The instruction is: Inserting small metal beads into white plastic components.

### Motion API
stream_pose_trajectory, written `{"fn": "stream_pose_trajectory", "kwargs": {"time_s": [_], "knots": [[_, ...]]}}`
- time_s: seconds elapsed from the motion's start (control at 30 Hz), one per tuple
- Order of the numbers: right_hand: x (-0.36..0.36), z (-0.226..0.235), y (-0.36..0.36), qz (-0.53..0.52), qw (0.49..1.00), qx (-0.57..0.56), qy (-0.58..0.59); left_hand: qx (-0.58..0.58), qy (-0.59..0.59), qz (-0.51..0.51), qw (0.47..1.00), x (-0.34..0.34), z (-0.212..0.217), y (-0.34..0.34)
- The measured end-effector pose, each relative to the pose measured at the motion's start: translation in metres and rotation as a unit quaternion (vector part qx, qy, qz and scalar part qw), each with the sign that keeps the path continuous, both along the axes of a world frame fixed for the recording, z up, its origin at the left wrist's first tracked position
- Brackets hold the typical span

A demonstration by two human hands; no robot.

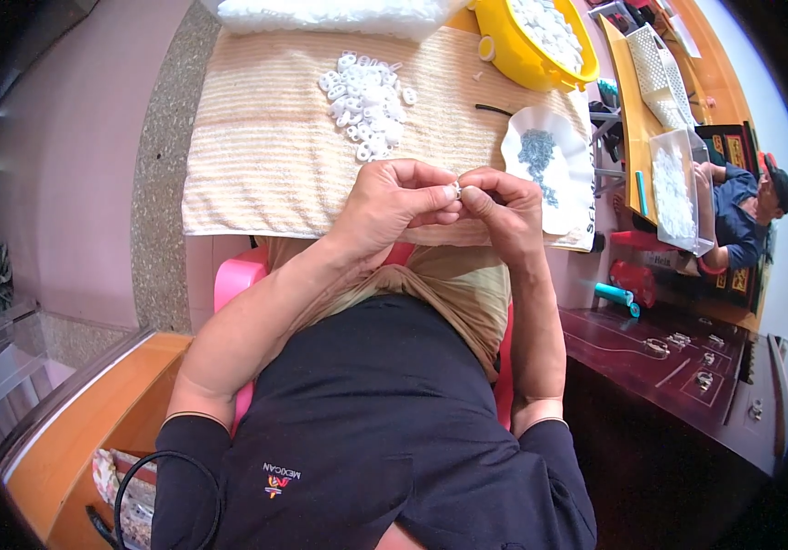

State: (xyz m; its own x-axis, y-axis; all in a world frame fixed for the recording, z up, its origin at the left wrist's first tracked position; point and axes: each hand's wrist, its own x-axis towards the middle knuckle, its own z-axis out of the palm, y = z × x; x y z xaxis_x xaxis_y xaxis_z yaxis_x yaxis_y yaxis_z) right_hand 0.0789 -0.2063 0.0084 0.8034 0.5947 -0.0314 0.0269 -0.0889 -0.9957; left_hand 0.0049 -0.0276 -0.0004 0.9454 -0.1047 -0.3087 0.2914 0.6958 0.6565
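My left hand (397,199) and my right hand (507,209) meet above the near edge of a striped towel (261,128). Thumbs and fingertips of both pinch one small white plastic piece (456,189), mostly covered, so its exact kind cannot be made out. Beyond my left hand lies a loose pile of small white plastic parts (368,103), many of them ring-shaped. A white wavy-edged plate (574,145) stands just past my right hand, with many tiny grey-blue pieces (537,152) on it.
A yellow tub (495,48) of white parts stands at the far right, beside a thin black stick (493,109). A clear bag of white pieces (330,13) lies at the far edge. Another person (747,211) sits at the right near a clear bin (705,206).
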Motion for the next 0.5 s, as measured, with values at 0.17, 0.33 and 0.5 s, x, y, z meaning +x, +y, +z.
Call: {"fn": "stream_pose_trajectory", "kwargs": {"time_s": [0.17, 0.33, 0.5], "knots": [[0.0002, -0.0056, -0.0026, -0.003, 1.000, 0.017, 0.005, -0.011, 0.005, 0.001, 1.000, 0.0000, 0.0013, -0.0003], [-0.0005, -0.0074, -0.0036, -0.018, 0.999, 0.018, 0.028, -0.021, 0.004, 0.009, 1.000, 0.0002, 0.0013, 0.0006], [-0.0015, -0.0077, -0.0045, -0.020, 0.997, 0.038, 0.068, -0.023, 0.007, 0.009, 1.000, 0.0013, 0.0010, 0.0008]]}}
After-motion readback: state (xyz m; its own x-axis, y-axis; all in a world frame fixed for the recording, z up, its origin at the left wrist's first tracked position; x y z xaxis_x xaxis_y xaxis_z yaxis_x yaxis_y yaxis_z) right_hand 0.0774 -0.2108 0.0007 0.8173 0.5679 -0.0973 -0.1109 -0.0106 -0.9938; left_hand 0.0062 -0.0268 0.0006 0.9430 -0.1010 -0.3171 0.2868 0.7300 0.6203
